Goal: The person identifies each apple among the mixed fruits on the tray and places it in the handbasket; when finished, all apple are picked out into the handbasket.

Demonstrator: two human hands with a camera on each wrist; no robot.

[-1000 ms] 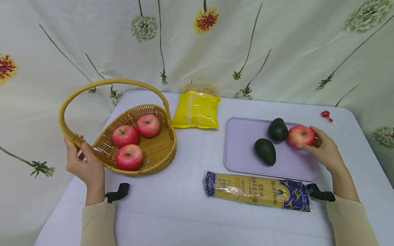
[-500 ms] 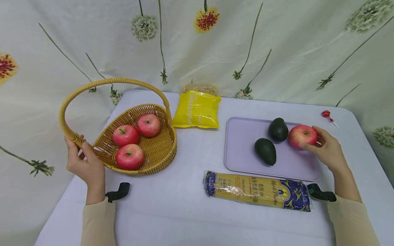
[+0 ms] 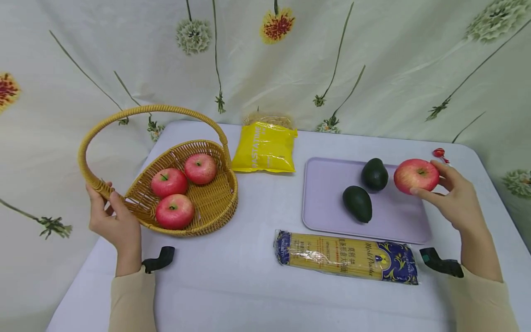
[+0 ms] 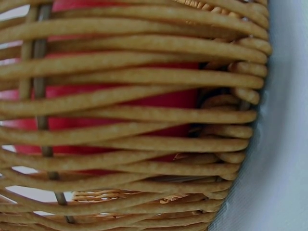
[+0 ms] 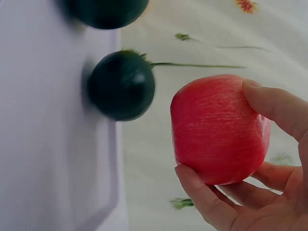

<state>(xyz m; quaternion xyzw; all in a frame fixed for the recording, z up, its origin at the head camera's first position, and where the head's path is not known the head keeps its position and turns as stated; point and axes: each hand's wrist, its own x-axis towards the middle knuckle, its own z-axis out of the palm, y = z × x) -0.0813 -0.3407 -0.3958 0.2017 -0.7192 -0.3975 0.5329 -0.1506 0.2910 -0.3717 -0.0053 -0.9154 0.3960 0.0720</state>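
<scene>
My right hand (image 3: 460, 198) holds a red apple (image 3: 416, 176) between thumb and fingers, raised above the right end of the lilac tray (image 3: 323, 203); the right wrist view shows the apple (image 5: 219, 130) clear of the tray. Two dark green avocados (image 3: 374, 174) (image 3: 357, 204) lie on that tray. My left hand (image 3: 115, 220) grips the handle of a wicker basket (image 3: 215, 203) near its lower left end. Inside the basket are three red apples (image 3: 174, 212). In the left wrist view the basket's woven wall (image 4: 130, 115) fills most of the picture, red showing through its gaps.
A yellow pasta bag (image 3: 265, 147) lies at the back, right of the basket. In front of the tray is a long spaghetti packet (image 3: 344, 257). A red lollipop (image 3: 439, 153) lies at the back right, partly hidden. Behind the table hangs a flowered cloth (image 3: 373, 69).
My right hand has lifted the apple off the tray and moved it slightly right, away from the avocados. The left hand and the basket have stayed in place.
</scene>
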